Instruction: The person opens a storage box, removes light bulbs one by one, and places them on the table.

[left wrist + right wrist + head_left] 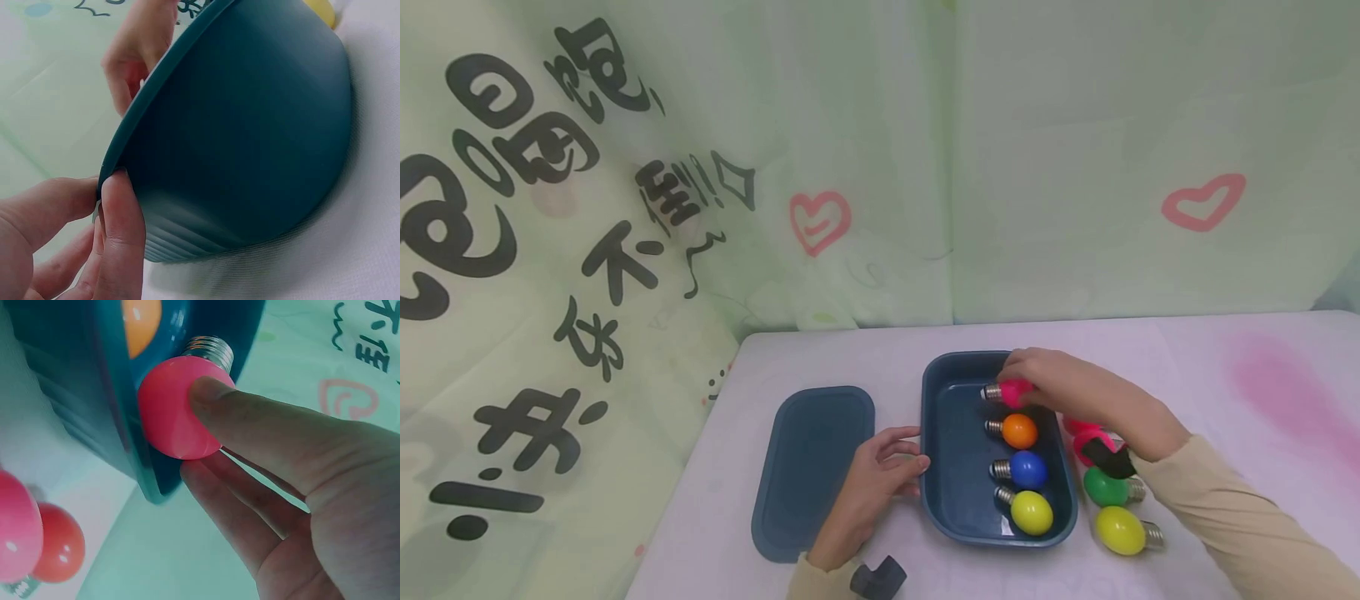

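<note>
In the right wrist view, my right hand (337, 481) has thumb and fingertips closed round the pink bulb (169, 406), which sits inside one corner of the tray (69, 375). I judge it light, rigid, slippery-smooth and perhaps breakable: best held gently by its round globe, metal end free.

In the left wrist view, my left hand (69, 250) pinches the tray's rim; that wall looks stiff.

In the head view, an orange bulb (1020, 431), blue bulb (1027, 470) and yellow bulb (1032, 512) lie inside the tray, a green bulb (1105, 487) to its right, a flat panel (812, 475) to its left. The cloth-covered table (1187, 358) lies beneath it; a printed curtain (1045, 125) hangs beyond.
</note>
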`<control>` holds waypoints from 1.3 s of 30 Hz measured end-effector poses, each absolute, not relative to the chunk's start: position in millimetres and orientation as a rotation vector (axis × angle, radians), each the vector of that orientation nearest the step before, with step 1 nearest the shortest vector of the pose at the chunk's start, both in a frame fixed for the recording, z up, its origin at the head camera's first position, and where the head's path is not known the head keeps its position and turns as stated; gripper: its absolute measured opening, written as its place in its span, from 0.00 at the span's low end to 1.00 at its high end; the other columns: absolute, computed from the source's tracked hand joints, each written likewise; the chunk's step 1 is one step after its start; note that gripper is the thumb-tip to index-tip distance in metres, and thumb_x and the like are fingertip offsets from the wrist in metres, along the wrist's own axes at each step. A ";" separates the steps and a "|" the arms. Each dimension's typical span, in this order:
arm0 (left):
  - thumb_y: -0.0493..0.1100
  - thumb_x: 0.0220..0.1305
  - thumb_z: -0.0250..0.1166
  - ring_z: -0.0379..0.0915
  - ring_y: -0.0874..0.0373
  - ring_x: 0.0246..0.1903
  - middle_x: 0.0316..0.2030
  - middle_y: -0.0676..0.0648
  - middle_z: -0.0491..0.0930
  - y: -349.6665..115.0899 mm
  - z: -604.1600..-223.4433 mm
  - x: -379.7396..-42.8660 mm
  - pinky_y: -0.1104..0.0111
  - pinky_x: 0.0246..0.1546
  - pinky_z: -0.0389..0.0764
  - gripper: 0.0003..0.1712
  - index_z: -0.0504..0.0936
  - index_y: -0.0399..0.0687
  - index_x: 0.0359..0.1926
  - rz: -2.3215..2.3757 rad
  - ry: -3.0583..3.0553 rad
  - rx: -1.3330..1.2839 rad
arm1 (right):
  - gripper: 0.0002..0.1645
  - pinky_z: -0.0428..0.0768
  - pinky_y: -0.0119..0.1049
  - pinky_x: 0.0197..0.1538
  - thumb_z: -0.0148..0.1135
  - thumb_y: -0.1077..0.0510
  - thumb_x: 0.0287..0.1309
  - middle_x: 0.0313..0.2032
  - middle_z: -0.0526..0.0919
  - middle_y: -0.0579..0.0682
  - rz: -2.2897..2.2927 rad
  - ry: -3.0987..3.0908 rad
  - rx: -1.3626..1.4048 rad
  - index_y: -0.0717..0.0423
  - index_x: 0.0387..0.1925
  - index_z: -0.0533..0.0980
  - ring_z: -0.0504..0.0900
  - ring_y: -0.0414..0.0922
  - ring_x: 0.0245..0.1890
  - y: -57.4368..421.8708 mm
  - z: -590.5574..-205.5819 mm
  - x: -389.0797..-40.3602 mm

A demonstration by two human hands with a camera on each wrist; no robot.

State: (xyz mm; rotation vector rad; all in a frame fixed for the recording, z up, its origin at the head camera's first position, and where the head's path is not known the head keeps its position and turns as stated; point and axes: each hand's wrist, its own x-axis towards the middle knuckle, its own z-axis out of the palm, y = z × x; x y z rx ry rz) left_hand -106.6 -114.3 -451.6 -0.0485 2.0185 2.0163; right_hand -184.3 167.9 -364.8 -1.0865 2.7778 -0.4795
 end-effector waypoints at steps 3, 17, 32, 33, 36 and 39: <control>0.38 0.59 0.72 0.80 0.60 0.32 0.40 0.46 0.82 -114.5 -451.6 -106.5 0.70 0.28 0.84 0.26 0.78 0.43 0.59 2.021 2.017 -0.043 | 0.18 0.86 0.42 0.46 0.73 0.64 0.52 0.45 0.84 0.50 -0.495 2.792 -1.076 0.55 0.47 0.83 0.82 0.50 0.47 172.9 -359.9 -180.0; 0.38 0.59 0.72 0.80 0.60 0.32 0.39 0.47 0.82 -114.6 -451.6 -105.9 0.70 0.28 0.84 0.28 0.78 0.42 0.60 2.026 2.011 -0.031 | 0.23 0.87 0.43 0.43 0.78 0.65 0.45 0.47 0.82 0.53 -0.483 2.867 -1.040 0.54 0.47 0.83 0.82 0.54 0.48 192.8 -344.3 -170.8; 0.37 0.59 0.71 0.81 0.60 0.32 0.39 0.47 0.82 -114.2 -451.4 -105.5 0.71 0.28 0.84 0.27 0.77 0.41 0.60 2.029 2.005 -0.047 | 0.24 0.87 0.43 0.42 0.79 0.65 0.43 0.47 0.82 0.54 -0.462 2.925 -0.971 0.54 0.46 0.83 0.81 0.54 0.48 223.0 -346.6 -168.4; 0.36 0.59 0.71 0.81 0.60 0.32 0.39 0.47 0.82 -114.3 -451.4 -105.4 0.71 0.28 0.84 0.27 0.78 0.41 0.60 2.030 2.005 -0.048 | 0.24 0.87 0.42 0.41 0.79 0.65 0.43 0.46 0.82 0.54 -0.463 2.926 -0.971 0.54 0.46 0.83 0.81 0.54 0.48 225.2 -347.5 -168.5; 0.36 0.59 0.71 0.80 0.60 0.32 0.39 0.47 0.82 -114.3 -451.7 -105.6 0.71 0.28 0.84 0.27 0.78 0.41 0.60 2.031 2.002 -0.046 | 0.24 0.87 0.42 0.41 0.78 0.65 0.43 0.46 0.82 0.53 -0.452 2.940 -0.955 0.53 0.45 0.83 0.81 0.53 0.47 232.6 -350.0 -168.3; 0.37 0.59 0.71 0.80 0.60 0.32 0.40 0.46 0.82 -114.2 -451.8 -105.7 0.71 0.28 0.84 0.27 0.78 0.42 0.60 2.029 2.001 -0.046 | 0.23 0.86 0.44 0.42 0.78 0.65 0.43 0.46 0.82 0.52 -0.444 2.952 -0.958 0.53 0.45 0.83 0.82 0.53 0.47 241.2 -353.7 -168.8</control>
